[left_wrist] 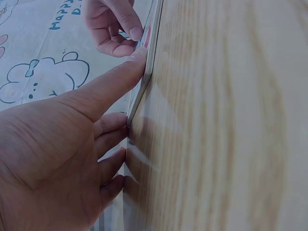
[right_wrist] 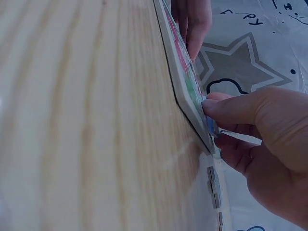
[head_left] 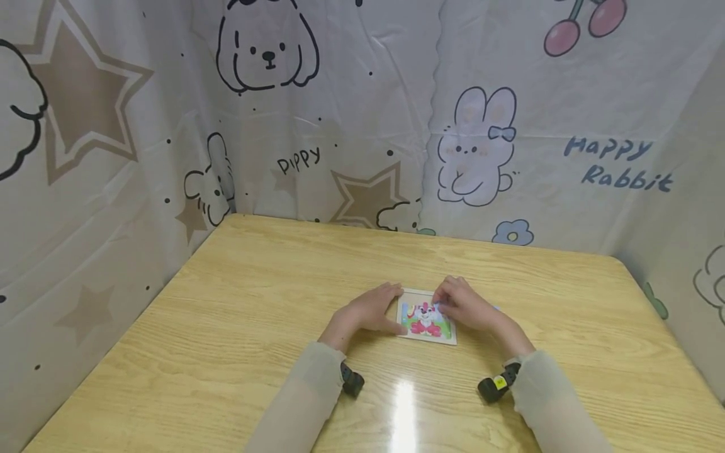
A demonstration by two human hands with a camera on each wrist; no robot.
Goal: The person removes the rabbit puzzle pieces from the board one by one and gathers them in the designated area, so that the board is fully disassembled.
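Note:
A small square jigsaw puzzle board point(head_left: 426, 338) with a pale frame lies on the table, showing a pink and white cartoon animal on green and blue. My left hand point(head_left: 370, 309) steadies its left side, the thumb touching the near left corner and the fingers by the far left one. In the left wrist view, that left hand point(left_wrist: 62, 139) has its fingers extended. Over the board's right part, my right hand point(head_left: 466, 305) pinches a blue puzzle piece point(right_wrist: 211, 126) between thumb and fingers. The right hand point(right_wrist: 269, 130) partly hides the piece and the picture's upper right.
Several loose puzzle pieces point(right_wrist: 214, 185) lie on the table beyond the board's right side, mostly hidden behind the right hand in the head view. The wood-grain table point(head_left: 255, 296) is bordered by a printed curtain point(head_left: 362, 113) at the back and sides.

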